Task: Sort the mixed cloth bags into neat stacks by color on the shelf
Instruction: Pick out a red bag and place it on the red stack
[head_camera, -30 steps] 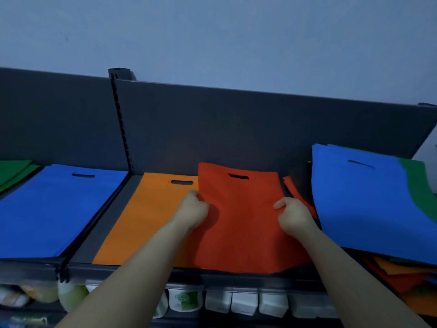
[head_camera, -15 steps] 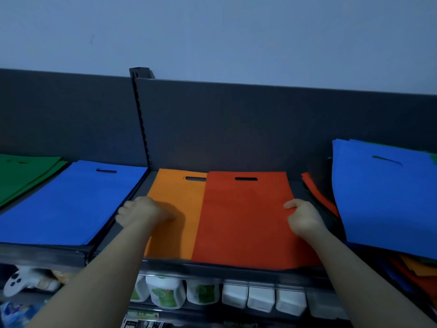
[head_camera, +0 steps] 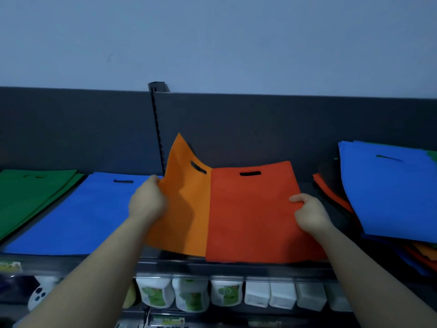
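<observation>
Gripping left hand: fingers curled round the left edge of the orange bag in the middle of the frame, with the fingertips hidden behind the cloth
Right hand: pinches the right edge of the red-orange bag, thumb on top, the other fingers curled under and mostly out of sight
Orange bag: left side is up off the shelf and its upper left corner stands against the dark back panel; the handle slot is bent; the right part lies under the red-orange bag, so that edge is hidden
Red-orange bag: flat on the shelf, centre right, handle slot toward the back panel; the lower right corner is covered by the right forearm
Blue stack: flat, left of the upright post; the number of bags cannot be told
Green stack: far left, cut off by the frame edge
Mixed pile: right of the frame, blue on top, cut off at the right edge; slivers of green, orange and red-orange show beneath
White bottles: bottom of the frame, under the shelf, tops hidden by its front rail; some carry green labels, print too dim to read
</observation>
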`<state>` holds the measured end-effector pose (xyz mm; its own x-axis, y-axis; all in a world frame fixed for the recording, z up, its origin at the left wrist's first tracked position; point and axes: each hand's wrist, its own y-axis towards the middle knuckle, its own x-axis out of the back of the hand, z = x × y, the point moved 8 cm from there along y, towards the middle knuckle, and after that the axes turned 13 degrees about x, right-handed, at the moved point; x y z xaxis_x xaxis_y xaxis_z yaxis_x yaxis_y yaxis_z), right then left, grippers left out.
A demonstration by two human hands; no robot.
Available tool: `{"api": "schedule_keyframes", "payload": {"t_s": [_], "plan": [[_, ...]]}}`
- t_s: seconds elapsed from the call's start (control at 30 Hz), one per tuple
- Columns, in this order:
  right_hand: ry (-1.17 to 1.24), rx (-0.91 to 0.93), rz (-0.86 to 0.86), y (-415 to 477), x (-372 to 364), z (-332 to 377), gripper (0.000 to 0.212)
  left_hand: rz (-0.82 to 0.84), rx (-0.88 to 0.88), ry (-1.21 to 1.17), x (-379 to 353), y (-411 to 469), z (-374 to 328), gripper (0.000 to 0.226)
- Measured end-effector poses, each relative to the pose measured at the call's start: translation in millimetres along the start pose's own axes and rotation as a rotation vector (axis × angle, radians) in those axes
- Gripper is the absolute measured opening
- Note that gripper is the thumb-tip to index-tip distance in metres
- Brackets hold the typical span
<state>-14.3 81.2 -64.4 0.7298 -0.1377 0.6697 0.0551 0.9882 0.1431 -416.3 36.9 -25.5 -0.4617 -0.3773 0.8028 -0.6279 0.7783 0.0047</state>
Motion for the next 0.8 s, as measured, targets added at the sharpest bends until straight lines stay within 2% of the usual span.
{"api": "schedule_keyframes", "payload": {"t_s": [0.17, 0.37, 0.7, 0.8], "plan": [[0.006, -0.009, 0.034, -6.8, -39.0, 22.2, 0.047, -0.208, 0.042, -0.046, 73.4, 2.9, 26.2, 0.022], [-0.009, -0.036, 0.057, -10.8, -77.8, 41.8, 0.047, -0.343, 0.163, -0.148, 132.6, 6.4, 74.3, 0.026], [-0.102, -0.04, 0.1, -12.0, -98.5, 58.2, 0.048, -0.309, 0.255, -0.33, 158.7, 1.5, 126.7, 0.023], [-0.248, -0.076, 0.148, -15.1, -98.0, 59.4, 0.045, -0.279, 0.267, -0.384, 151.5, -4.9, 129.0, 0.018]]}}
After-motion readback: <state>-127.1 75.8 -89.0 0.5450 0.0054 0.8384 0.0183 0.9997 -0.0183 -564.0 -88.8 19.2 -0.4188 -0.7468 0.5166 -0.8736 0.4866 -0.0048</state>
